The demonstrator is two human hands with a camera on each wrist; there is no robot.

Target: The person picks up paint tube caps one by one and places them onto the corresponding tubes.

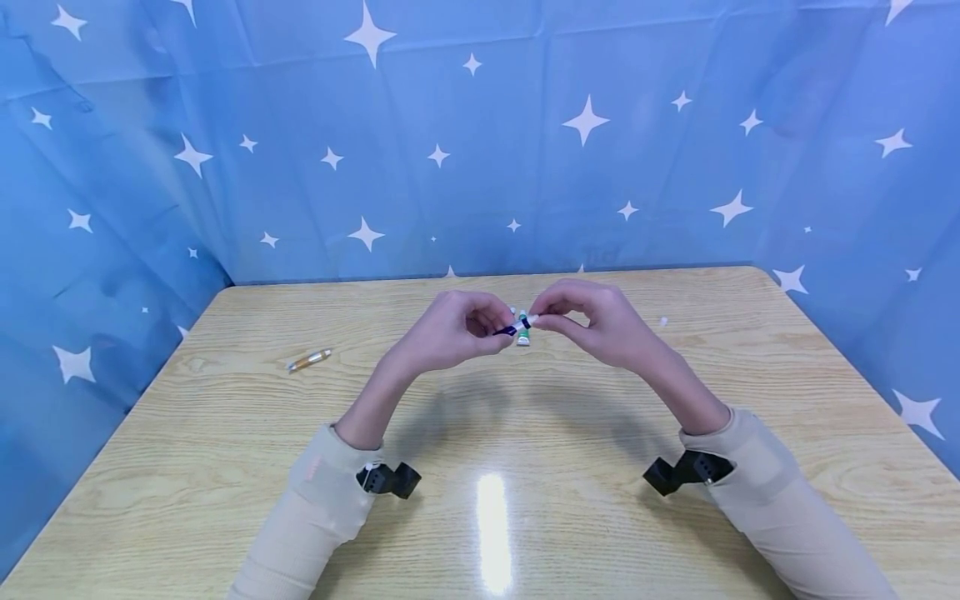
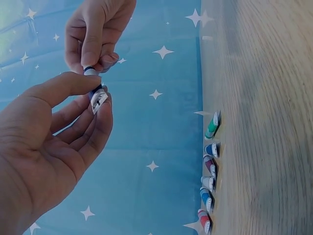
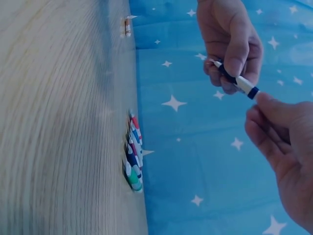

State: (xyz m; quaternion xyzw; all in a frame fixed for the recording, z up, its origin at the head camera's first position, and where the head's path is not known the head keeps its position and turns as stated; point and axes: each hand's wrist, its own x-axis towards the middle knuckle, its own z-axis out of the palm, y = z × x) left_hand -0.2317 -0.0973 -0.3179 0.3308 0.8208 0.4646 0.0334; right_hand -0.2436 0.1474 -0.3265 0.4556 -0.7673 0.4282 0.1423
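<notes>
A small dark blue and white paint tube [image 1: 514,328] is held up between both hands above the far part of the table. My left hand [image 1: 457,333] pinches its flat crimped end between thumb and fingers, as the left wrist view shows. At the tube's other end, the thumb and forefinger of my right hand [image 1: 596,327] pinch the tip, covering most of the cap. In the right wrist view the tube [image 3: 243,84] slants between the two hands. Behind it on the table lies a green paint tube [image 1: 523,338], partly hidden in the head view.
Several more paint tubes lie in a row beside the green one, among them a red tube [image 2: 204,220] and a white tube [image 2: 208,183]. An orange-gold tube [image 1: 309,360] lies apart at the left. A tiny white piece [image 1: 663,321] sits right. A starred blue curtain [image 1: 480,150] hangs behind the table.
</notes>
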